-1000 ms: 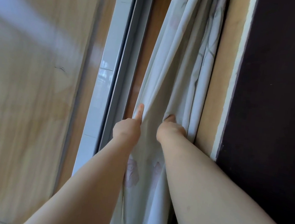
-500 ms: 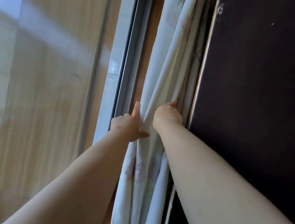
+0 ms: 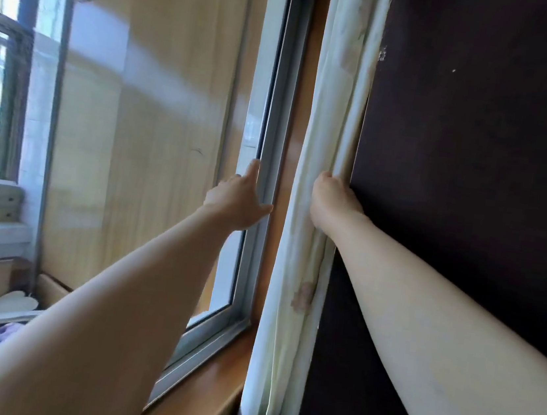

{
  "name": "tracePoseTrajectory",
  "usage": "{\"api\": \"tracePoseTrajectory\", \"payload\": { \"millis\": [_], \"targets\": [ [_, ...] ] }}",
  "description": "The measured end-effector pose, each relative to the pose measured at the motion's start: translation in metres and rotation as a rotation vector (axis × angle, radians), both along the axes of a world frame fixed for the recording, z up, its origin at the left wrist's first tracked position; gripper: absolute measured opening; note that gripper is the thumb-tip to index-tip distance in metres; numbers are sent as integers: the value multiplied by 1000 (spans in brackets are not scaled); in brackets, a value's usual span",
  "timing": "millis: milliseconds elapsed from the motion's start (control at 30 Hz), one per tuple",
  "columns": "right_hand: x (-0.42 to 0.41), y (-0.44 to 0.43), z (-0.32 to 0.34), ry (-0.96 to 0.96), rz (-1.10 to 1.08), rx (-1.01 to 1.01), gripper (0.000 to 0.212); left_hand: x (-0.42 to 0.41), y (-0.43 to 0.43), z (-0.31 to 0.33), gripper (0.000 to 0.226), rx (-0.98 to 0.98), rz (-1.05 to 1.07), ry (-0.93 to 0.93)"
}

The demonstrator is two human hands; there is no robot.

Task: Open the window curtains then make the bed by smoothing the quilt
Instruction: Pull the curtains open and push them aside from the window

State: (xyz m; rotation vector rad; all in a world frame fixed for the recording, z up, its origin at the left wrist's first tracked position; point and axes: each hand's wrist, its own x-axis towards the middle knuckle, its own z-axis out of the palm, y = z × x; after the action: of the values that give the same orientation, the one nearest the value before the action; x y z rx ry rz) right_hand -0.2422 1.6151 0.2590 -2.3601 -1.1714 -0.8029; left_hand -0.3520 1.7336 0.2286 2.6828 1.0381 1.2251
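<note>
Head view: right hand (image 3: 331, 200) clutches bunched curtain (image 3: 294, 261); left hand (image 3: 237, 199) spread wide by window frame (image 3: 278, 121).

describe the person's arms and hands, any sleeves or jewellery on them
Both arms are bare up to the frame's edge: no sleeves, gloves, watch or bracelets at either wrist. The left hand shows no rings. The right hand has its fingers hidden behind the curtain, so rings there cannot be checked.
</note>
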Motion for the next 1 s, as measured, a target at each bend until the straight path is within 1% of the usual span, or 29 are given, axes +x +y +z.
{"api": "tracePoseTrajectory", "payload": {
  "millis": [133,267,333,400,567,667,800,1000],
  "targets": [
    [-9,-25,-4,-26,104,20,41,-33,-37,-2,82,-23,21,-71],
    [-21,-51,-12,14,152,60,40,-61,-75,-14,75,-67,1,-151],
    [-29,-63,-18,23,190,89,33,-72,-91,-21,71,-79,8,-175],
    [-40,-79,-26,13,226,92,27,-81,-108,-27,64,-104,12,-184],
    [-67,-118,-33,-11,291,93,23,-105,-147,-30,48,-143,-32,-240],
    [-81,-138,-35,-26,298,106,24,-120,-165,-29,41,-153,-54,-271],
    [-104,-164,-39,17,280,122,32,-146,-186,-30,38,-122,-85,-292],
    [-147,-199,-52,80,242,146,21,-201,-208,-39,38,-144,-97,-278]
  ]
}}
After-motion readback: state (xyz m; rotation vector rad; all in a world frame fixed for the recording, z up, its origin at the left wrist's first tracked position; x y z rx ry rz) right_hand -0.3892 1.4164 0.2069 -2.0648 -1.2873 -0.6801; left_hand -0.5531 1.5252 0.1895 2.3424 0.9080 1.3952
